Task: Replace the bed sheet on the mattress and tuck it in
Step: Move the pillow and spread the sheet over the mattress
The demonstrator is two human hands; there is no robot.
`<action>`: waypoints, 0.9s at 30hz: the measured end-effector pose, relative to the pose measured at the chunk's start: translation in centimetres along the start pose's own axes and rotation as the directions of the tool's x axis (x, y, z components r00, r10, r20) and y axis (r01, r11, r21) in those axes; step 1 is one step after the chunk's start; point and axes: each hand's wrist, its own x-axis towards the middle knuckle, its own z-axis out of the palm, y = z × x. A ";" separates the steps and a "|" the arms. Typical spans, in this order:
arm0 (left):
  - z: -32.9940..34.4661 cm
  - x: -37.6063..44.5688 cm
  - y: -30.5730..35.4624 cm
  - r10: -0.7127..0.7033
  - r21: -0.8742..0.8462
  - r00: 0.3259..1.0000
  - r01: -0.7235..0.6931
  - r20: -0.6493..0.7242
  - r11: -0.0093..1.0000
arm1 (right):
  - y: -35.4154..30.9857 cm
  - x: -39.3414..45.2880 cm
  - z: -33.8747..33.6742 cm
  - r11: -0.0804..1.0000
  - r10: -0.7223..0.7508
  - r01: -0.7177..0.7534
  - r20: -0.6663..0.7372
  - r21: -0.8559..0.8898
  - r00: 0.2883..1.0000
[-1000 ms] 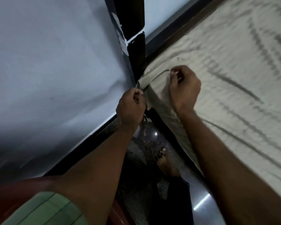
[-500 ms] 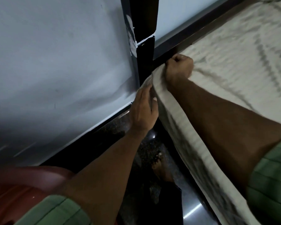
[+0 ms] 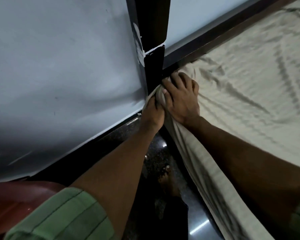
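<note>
A pale beige bed sheet (image 3: 241, 87), creased, covers the mattress on the right and hangs down its near side. Its corner is bunched up against the dark bed post. My right hand (image 3: 182, 99) lies palm down over that corner, with the fingers curved over the bunch and the thumb pressed on the fabric. From below, my left hand (image 3: 151, 115) grips the same bunch at the mattress edge. Its fingertips are hidden in the fold. The two hands touch each other.
A dark bed post (image 3: 152, 49) stands at the corner against a pale wall (image 3: 59, 66). A dark frame rail (image 3: 215, 37) runs along the mattress's far side. Below is a narrow strip of dark glossy floor (image 3: 164, 146) with a bare foot (image 3: 166, 181). A red-brown chair (image 3: 10, 201) is at bottom left.
My right hand has slid from the top edge down onto the bunched corner. My left hand, flat against the mattress side before, now grips the fabric. The view has moved closer.
</note>
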 end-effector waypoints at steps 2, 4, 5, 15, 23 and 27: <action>-1.0 -2.8 0.9 0.012 0.160 0.979 0.021 -0.203 0.987 | 0.4 0.7 -0.1 0.998 -0.016 0.018 0.040 -0.052 0.999; -1.6 -4.5 1.0 0.115 0.147 0.895 -0.056 -0.431 0.988 | 0.6 2.1 -0.1 0.997 0.048 -0.041 0.097 -0.068 0.994; -1.4 -4.5 0.6 0.118 0.109 0.871 -0.074 -0.477 0.991 | 0.5 2.9 -0.2 0.994 0.096 -0.089 0.137 -0.055 0.986; 3.8 1.0 -4.8 -0.143 -0.471 0.985 0.083 -0.093 0.878 | -1.9 1.1 -0.4 0.972 0.230 -0.233 0.139 0.008 0.963; 0.5 -2.9 -1.2 -0.273 -0.425 0.933 0.155 -0.234 0.892 | -5.2 -5.1 -0.3 0.930 0.356 -0.363 -0.103 -0.054 0.929; 0.3 -2.3 -1.9 -0.185 -0.496 0.980 0.129 -0.067 0.859 | -7.5 -10.2 0.5 0.954 0.205 -0.181 -0.083 0.237 0.975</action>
